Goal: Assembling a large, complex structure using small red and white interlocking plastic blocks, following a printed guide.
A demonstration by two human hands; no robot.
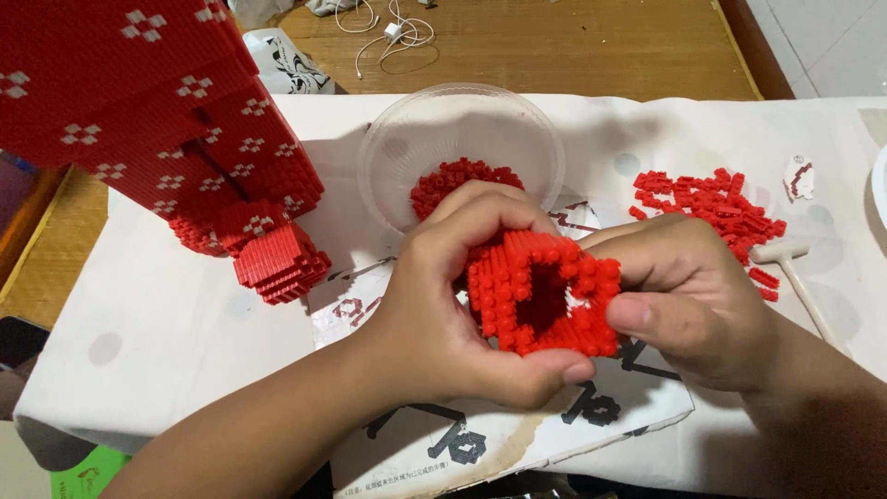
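Both forearms enter from the bottom edge and meet at centre frame. Left hand [443,305] and right hand [684,300] close together around a hollow red brick block [540,296], a ring of small studded bricks with an open square middle, held just above a printed instruction sheet [517,434] lying on the tabletop [185,342].

Left hand: fingers curled over the top of the block, thumb pressed along its lower edge; closed on it. Right hand: thumb flat against the block's lower right corner, fingers wrapped behind; also closed on it. Whether the right fingertips touch the back face cannot be confirmed, since the block hides them.

Judgement on handling: the walls are thin and many-layered, so pressure is best kept even from both sides, thumbs square to the studs, squeezing along the layer lines rather than across the hollow, which would likely buckle it.

Surroundings: clear plastic bowl [462,148] at upper centre, touching nothing held, with loose red bricks [457,180] inside. Second heap of red bricks [716,208] at right of frame, a small white mallet [795,268] just beside it. Large red brick model with white flower marks [157,120] fills the upper left. White cable [388,37] lies on the wooden floor at top.
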